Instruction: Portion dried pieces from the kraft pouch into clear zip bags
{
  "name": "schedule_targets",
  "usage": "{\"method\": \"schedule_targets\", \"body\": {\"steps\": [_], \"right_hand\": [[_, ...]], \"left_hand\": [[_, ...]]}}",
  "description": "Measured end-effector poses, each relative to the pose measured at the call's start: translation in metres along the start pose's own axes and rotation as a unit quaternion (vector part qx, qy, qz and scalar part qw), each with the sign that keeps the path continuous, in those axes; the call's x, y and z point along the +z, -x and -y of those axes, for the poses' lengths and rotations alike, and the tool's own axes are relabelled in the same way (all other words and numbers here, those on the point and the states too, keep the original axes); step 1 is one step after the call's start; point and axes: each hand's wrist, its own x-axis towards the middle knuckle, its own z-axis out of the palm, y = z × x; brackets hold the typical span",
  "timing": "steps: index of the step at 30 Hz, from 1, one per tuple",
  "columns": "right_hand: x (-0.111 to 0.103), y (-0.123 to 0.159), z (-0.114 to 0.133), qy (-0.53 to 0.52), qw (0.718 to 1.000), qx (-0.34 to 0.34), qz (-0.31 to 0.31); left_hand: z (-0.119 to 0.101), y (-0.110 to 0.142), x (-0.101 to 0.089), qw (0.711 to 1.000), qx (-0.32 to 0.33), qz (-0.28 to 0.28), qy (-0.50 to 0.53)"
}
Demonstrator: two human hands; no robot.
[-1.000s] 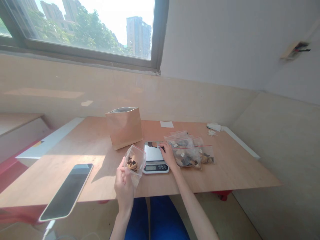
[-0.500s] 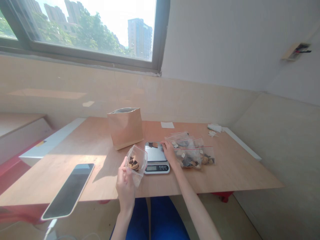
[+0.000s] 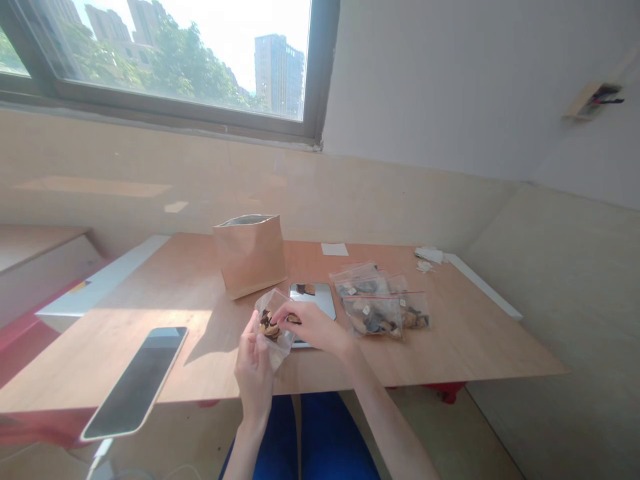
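Head view. Left hand point(image 3: 254, 380) clenched around a clear plastic bag point(image 3: 274, 347), dried dark-and-tan pieces point(image 3: 269, 325) inside, just above the fingers. Right hand point(image 3: 317, 327) reaches across, fingertips point(image 3: 303, 312) pinching a small dark piece point(image 3: 294, 319) at the bag's mouth. Kitchen scale point(image 3: 320, 300) just beneath and beyond the right fingers. Past the fingers: paper bag point(image 3: 249, 259) to the left, zip bags point(image 3: 373, 312) to the right. Phone point(image 3: 134, 383) lies on the wooden table point(image 3: 450, 347), left of the left fingers.
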Motion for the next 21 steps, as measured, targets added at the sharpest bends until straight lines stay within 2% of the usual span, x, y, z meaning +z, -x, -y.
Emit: {"method": "schedule_targets", "body": {"steps": [2, 6, 9, 11, 14, 16, 19, 21], "right_hand": [[0.005, -0.004, 0.002, 0.015, 1.0, 0.008, 0.015], [0.014, -0.013, 0.007, 0.042, 0.999, 0.005, -0.022], [0.014, -0.017, 0.009, 0.016, 1.0, -0.018, -0.014], [0.012, -0.019, 0.002, -0.002, 0.999, -0.028, -0.038], [0.009, -0.026, -0.029, 0.032, 0.988, -0.01, -0.154], [0.007, -0.031, -0.057, 0.112, 0.972, 0.028, -0.207], [0.006, -0.035, -0.094, 0.219, 0.958, 0.09, -0.164], [0.006, -0.035, -0.108, 0.253, 0.952, 0.112, -0.128]], "left_hand": [[-0.001, 0.002, 0.0, 1.0, 0.001, 0.005, 0.0], [-0.009, 0.003, -0.001, 1.0, -0.02, -0.002, 0.001], [-0.013, 0.001, -0.002, 0.998, -0.051, -0.019, 0.007], [-0.013, -0.001, -0.003, 0.997, -0.065, -0.027, 0.021], [-0.01, -0.004, -0.005, 0.995, -0.084, -0.041, 0.042], [-0.007, -0.005, -0.006, 0.994, -0.091, -0.047, 0.047], [-0.004, -0.004, -0.006, 0.995, -0.08, -0.047, 0.04], [-0.003, -0.004, -0.007, 0.996, -0.073, -0.048, 0.035]]}}
